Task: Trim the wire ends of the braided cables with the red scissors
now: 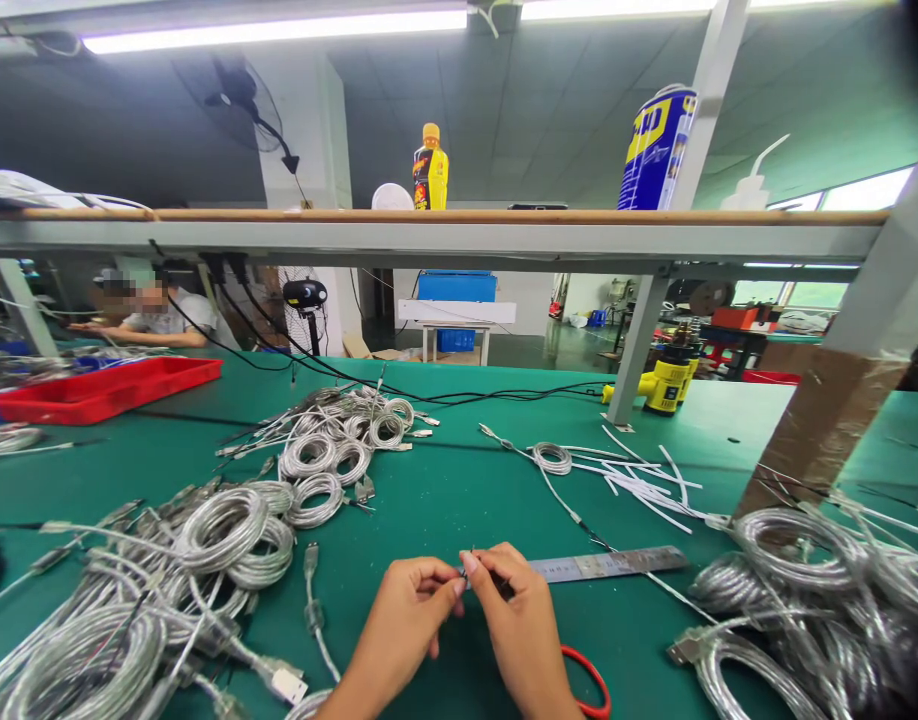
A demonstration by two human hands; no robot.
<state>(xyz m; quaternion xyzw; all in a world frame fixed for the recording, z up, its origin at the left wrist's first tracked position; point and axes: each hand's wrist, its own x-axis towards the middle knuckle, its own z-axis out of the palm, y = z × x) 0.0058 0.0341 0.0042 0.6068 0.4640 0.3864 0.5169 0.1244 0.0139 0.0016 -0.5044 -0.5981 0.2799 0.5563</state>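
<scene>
My left hand (pixel 410 605) and my right hand (pixel 517 620) meet over the green table, fingertips almost touching. Both pinch a tiny dark-and-light piece that looks like the thin wires at a cable end; the fingers cover most of it. A steel ruler (pixel 601 566) lies flat just beyond my right hand. Red scissor-like handles (pixel 598 685) show partly from beneath the right wrist. Left of my left hand, a clear-jacketed USB cable (pixel 313 610) with a plug and a ferrite lump runs down toward the wrist.
Coiled silver cables are heaped at left (pixel 226 530) and right (pixel 796 560). White tube pieces (pixel 646 485) and a single small coil (pixel 553 458) lie ahead. A red tray (pixel 114 390) and a yellow tool (pixel 665 385) stand farther back. A shelf (pixel 429 235) crosses above; a person (pixel 166 315) sits beyond.
</scene>
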